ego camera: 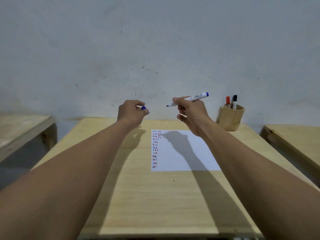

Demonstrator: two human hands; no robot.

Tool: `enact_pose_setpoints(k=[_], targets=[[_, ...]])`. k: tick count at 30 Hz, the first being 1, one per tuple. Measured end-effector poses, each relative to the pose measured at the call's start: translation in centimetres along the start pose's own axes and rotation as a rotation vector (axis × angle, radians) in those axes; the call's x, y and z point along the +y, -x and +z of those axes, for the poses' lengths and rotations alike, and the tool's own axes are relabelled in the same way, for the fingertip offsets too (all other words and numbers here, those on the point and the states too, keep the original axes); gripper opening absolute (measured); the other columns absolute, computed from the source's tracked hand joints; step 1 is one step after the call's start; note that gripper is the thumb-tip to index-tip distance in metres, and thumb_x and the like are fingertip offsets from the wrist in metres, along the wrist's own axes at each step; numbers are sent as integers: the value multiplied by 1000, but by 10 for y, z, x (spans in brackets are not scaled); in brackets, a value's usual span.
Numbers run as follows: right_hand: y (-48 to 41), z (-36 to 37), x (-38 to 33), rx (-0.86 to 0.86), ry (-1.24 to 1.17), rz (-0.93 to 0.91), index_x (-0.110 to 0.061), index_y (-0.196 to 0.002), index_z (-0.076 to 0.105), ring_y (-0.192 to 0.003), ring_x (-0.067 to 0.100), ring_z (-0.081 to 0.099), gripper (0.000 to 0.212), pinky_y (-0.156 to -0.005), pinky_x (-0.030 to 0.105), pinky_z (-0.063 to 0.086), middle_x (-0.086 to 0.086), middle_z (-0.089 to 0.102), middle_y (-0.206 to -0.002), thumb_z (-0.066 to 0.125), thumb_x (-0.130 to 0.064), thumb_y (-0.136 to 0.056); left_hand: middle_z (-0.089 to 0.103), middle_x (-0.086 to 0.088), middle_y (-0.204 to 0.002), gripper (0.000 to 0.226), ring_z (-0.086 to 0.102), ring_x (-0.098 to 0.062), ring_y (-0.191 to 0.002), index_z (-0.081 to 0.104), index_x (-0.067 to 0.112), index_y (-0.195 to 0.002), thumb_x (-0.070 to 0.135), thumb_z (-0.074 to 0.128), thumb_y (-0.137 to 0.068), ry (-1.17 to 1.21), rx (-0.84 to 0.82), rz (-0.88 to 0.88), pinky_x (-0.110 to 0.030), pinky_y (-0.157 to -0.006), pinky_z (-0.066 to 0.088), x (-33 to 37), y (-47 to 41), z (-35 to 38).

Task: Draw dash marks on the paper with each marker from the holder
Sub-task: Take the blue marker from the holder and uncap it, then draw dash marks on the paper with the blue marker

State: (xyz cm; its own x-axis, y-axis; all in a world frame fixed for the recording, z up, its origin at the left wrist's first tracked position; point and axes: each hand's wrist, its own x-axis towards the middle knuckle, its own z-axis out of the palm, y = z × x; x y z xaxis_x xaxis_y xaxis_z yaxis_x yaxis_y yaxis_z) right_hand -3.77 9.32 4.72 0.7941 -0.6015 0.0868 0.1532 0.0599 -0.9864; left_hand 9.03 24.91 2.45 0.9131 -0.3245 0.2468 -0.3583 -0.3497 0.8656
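Observation:
My right hand (191,112) holds an uncapped blue marker (195,98) level in the air, its tip pointing left, above the far edge of the paper. My left hand (132,112) is closed around the marker's blue cap (143,107), raised a short gap to the left of the tip. A white sheet of paper (192,158) lies on the wooden table (155,196), with columns of short red, blue and black dashes down its left edge. A wooden holder (231,118) at the far right of the table contains a red marker (228,101) and a black marker (234,100).
A grey wall rises right behind the table. Two more wooden tables stand beside this one, one on the left (22,129) and one on the right (294,141), with gaps between. My arms cast shadows over the paper and table.

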Motion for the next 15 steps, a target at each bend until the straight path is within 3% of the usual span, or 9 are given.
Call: enact_pose_setpoints(k=[6,8,11,15], targets=[[-4,6,28,-5,121,31,-13,-90,70,-57,10,51,7,-58,26,47,-2,56,-68,74,-19,-89,72,-2,-90,19,57,2,-65,75,10,-106,10,73,-88,-169,-35,-13,-1,-48,37,-47,15,13],[-4,7,34,-6,133,42,-12,-93,70,-57,10,52,9,-58,25,48,-2,57,-69,74,-19,-90,73,-1,-95,20,62,-2,-68,75,12,-108,13,72,-88,-231,-46,-20,-2,-56,38,-56,19,16],[-4,9,42,-21,149,51,-13,-90,71,-57,10,53,9,-58,25,49,-1,59,-71,74,-21,-90,74,1,-106,28,66,-19,-93,74,20,-115,21,73,-87,-309,-41,-25,-25,-78,48,-62,24,21],[-5,9,44,-20,166,53,-13,-90,71,-60,10,54,8,-59,25,50,-1,61,-73,74,-21,-90,73,1,-112,31,65,-25,-105,72,26,-119,27,72,-87,-396,-20,-32,-36,-94,49,-64,27,28]])
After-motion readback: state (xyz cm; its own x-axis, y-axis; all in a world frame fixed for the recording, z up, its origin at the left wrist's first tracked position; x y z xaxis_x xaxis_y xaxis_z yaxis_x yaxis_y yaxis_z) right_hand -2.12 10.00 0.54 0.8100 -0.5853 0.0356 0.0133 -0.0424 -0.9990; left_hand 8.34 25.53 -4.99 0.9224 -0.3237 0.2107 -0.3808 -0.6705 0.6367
